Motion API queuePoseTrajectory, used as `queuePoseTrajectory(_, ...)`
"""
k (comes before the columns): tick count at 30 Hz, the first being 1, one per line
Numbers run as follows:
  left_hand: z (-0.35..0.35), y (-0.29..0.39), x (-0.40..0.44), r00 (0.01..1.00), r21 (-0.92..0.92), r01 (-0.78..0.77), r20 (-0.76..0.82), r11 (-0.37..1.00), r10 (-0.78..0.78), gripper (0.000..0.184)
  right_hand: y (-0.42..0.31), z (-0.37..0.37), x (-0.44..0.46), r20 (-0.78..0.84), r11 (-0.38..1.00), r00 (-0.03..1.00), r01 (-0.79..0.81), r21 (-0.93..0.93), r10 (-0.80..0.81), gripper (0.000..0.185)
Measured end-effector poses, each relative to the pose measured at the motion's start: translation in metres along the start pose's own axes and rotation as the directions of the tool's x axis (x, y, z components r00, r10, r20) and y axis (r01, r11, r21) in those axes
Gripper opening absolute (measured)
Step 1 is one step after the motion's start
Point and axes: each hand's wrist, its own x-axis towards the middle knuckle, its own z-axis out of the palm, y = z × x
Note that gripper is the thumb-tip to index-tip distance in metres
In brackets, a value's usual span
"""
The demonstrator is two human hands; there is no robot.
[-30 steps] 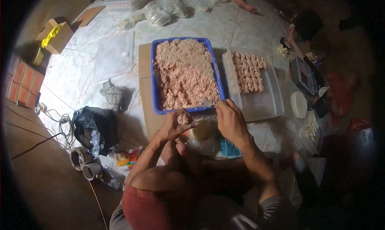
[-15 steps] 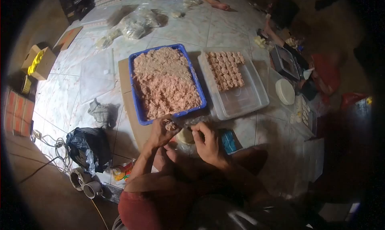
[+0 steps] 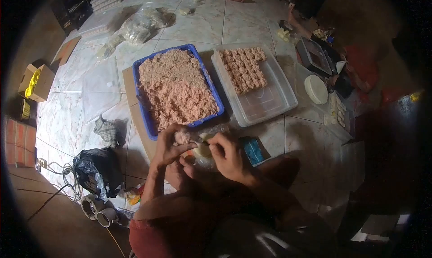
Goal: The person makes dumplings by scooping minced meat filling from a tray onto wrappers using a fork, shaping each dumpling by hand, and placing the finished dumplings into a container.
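On the head view I have the left hand (image 3: 168, 148) just off the near edge of the blue tray (image 3: 145, 116), its fingers curled round a lump of pink mince (image 3: 182, 137). The lump sits in the crook between fingers and thumb, touching both, with the thumb reaching across below it towards the right. The right hand (image 3: 230, 157) is beside it, finger and thumb brought close together above a pale round stack (image 3: 202, 152); I cannot tell whether something thin is pinched there. The stack lies under and between the two hands, with crumpled clear plastic (image 3: 217, 130) about it. The main mass of mince (image 3: 177, 96) fills the tray, beyond both hands.

For writing, I get only a teal packet (image 3: 253, 151) right of the right hand and a yellow-and-red packet (image 3: 133, 197) near the left forearm; any print is too small for me to read.

As for edges, the tray's near rim runs close past the left hand's fingertips, and the tray stands on cardboard (image 3: 133, 94). A narrow gap parts it from the clear container (image 3: 265, 106), where shaped pieces (image 3: 243, 69) fill the far left and smooth base shows nearer me. Tiled floor (image 3: 294, 136) extends right of the teal packet.
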Motion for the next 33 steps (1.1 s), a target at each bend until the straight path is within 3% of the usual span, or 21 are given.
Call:
queuePoseTrajectory(2,0.0,0.021,-0.006,0.988,-0.147,0.153,0.001,0.977,-0.154,0.038,-0.01,-0.009,0.001,-0.042,0.996,0.995,-0.085,0.036,0.086,0.007)
queuePoseTrajectory(3,-0.001,0.009,-0.01,0.948,-0.115,0.318,0.039,0.941,-0.316,0.039,0.003,0.001,0.0,-0.038,0.999,0.999,0.037,-0.021,-0.038,0.007)
queuePoseTrajectory(4,0.002,0.003,-0.01,0.948,-0.115,0.319,0.035,0.941,-0.317,0.039,0.008,0.005,-0.002,-0.034,0.999,0.999,0.04,-0.019,-0.04,0.007)
queuePoseTrajectory(6,-0.001,-0.002,-0.004,0.999,0.229,0.028,0.037,0.973,-0.037,0.034,0.009,0.013,-0.003,0.019,0.999,1.0,-0.017,-0.041,0.018,0.007)
queuePoseTrajectory(8,-0.005,0.004,-0.004,0.99,0.162,0.099,0.086,0.982,-0.114,0.03,0.006,0.008,-0.001,-0.009,1.0,1.0,-0.018,0.008,0.018,0.007)
queuePoseTrajectory(10,0.002,0.007,-0.004,0.991,0.033,0.132,0.013,0.991,-0.132,0.033,0.002,0.007,0.002,-0.015,0.998,0.999,0.037,-0.042,-0.037,0.007)
queuePoseTrajectory(12,0.004,0.012,-0.003,0.986,0.025,0.164,-0.024,0.986,-0.164,0.038,0.008,0.012,0.001,0.045,0.993,0.997,0.061,-0.102,-0.057,0.009)
queuePoseTrajectory(14,0.0,0.015,-0.003,0.977,-0.169,0.21,0.001,0.963,-0.213,0.039,-0.003,0.005,0.005,-0.039,0.998,0.999,-0.013,0.061,0.016,0.01)
queuePoseTrajectory(16,-0.002,0.021,-0.002,0.986,-0.16,0.164,-0.011,0.973,-0.168,0.038,0.002,0.009,0.006,-0.05,0.996,0.998,-0.041,0.08,0.045,0.01)
queuePoseTrajectory(19,-0.006,0.007,0.002,0.99,0.154,0.124,0.053,0.98,-0.134,0.039,0.008,0.018,0.013,0.083,0.998,0.996,0.023,-0.062,-0.018,0.009)
queuePoseTrajectory(22,0.0,0.015,0.007,0.981,0.22,0.193,-0.065,0.956,-0.183,0.036,0.009,0.012,0.046,-0.039,0.998,0.999,-0.004,-0.066,0.001,0.012)
queuePoseTrajectory(23,0.004,0.017,0.006,0.985,0.042,0.167,-0.051,0.985,-0.165,0.038,0.019,0.015,0.06,-0.071,0.998,0.996,0.055,-0.025,-0.056,0.024)
queuePoseTrajectory(24,0.008,0.014,0.002,0.986,0.04,0.163,-0.039,0.986,-0.161,0.038,0.03,0.02,0.065,-0.081,0.998,0.995,0.049,-0.03,-0.052,0.024)
queuePoseTrajectory(26,0.013,0.014,0.004,0.931,-0.215,0.347,-0.037,0.913,-0.363,0.048,0.028,0.017,0.084,0.023,0.925,0.983,0.182,-0.334,-0.185,0.042)
queuePoseTrajectory(27,0.021,0.022,0.001,0.93,-0.411,0.327,-0.022,0.851,-0.367,0.056,0.013,0.002,0.08,0.232,0.979,0.973,0.027,-0.203,0.021,0.054)
queuePoseTrajectory(28,0.022,0.024,0.002,0.934,-0.408,0.324,-0.008,0.853,-0.358,0.056,0.02,0.004,0.069,0.219,0.965,0.975,0.081,-0.251,-0.025,0.057)
queuePoseTrajectory(31,0.034,0.031,-0.001,0.957,-0.502,0.29,0.173,0.815,-0.234,0.069,0.054,0.011,0.055,0.155,0.968,0.979,0.159,-0.197,-0.129,0.051)
queuePoseTrajectory(33,0.048,0.043,0.005,0.961,-0.505,0.274,0.17,0.818,-0.217,0.071,0.055,-0.025,0.054,0.231,0.979,0.968,-0.051,-0.198,0.097,0.037)
